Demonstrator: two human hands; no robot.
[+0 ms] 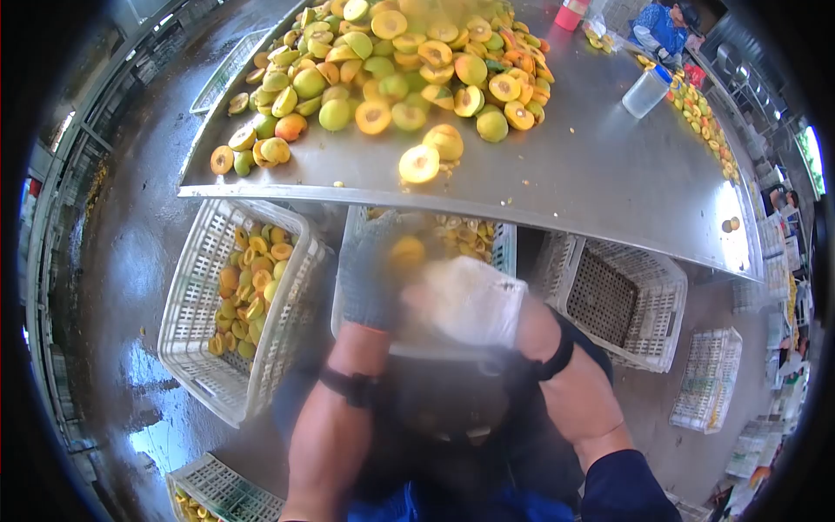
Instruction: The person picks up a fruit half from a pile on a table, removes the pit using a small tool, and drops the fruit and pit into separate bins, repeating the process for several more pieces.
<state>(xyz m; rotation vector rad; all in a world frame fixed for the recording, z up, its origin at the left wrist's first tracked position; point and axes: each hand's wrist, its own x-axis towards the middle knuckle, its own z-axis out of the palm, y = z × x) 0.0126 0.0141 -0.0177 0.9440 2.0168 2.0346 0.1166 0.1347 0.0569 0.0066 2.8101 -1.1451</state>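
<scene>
Though indistinct, 1 left hand point(369, 274) and 1 right hand point(465, 300) near 1 fruit point(407, 253), each grip unclear.

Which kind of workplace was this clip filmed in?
Probably a fruit-processing workshop: cut fruit is heaped on a long metal table, plastic crates of cut fruit stand on the wet floor, and another person sits or stands at the table's far side.
</scene>
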